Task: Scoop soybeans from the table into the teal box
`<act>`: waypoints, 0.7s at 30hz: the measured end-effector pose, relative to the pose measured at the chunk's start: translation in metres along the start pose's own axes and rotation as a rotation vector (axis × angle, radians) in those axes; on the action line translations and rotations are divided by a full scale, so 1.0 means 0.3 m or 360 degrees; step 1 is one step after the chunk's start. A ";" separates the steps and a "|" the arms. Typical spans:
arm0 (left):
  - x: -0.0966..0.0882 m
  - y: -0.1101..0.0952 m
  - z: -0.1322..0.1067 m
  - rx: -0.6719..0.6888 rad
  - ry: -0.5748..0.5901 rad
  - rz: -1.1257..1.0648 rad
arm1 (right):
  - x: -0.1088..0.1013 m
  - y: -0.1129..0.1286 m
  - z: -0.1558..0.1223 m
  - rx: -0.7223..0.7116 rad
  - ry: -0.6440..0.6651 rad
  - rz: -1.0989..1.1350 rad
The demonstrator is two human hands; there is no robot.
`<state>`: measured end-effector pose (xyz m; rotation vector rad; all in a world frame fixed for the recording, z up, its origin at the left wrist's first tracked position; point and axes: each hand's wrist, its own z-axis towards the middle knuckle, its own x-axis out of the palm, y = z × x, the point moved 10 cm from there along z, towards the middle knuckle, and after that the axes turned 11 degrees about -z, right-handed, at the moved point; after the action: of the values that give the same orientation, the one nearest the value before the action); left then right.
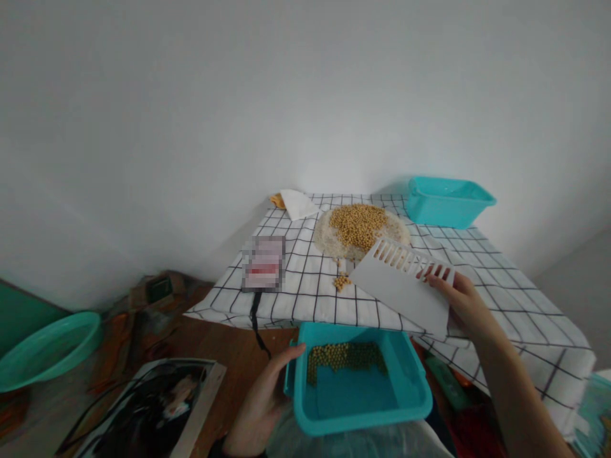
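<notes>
And there at four o'clock the right grip point(461, 300) pinched the white board point(396, 286) by its slotted edge, the handiest hold, probably light and stiff despite blur, while the left grip point(271, 389) clasped the teal bin point(365, 425) at five o'clock!

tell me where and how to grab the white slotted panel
Take the white panel by its slotted edge's right end, coming from the right as the right hand does. The slots should offer purchase, I'd judge, and the left end sits beside loose beans.

No lettering or number can be read; the card point(264, 263) is blurred into coarse blocks.
</notes>
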<state>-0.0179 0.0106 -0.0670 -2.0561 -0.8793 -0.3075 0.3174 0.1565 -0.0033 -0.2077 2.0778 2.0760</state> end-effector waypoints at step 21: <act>0.005 0.014 0.017 -0.0001 0.0076 -0.0035 | 0.035 -0.005 -0.036 0.0130 0.0186 0.0133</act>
<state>-0.0145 0.0139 -0.0718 -2.0324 -0.8735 -0.3673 0.3070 0.1461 -0.0074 -0.2393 2.2719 2.0667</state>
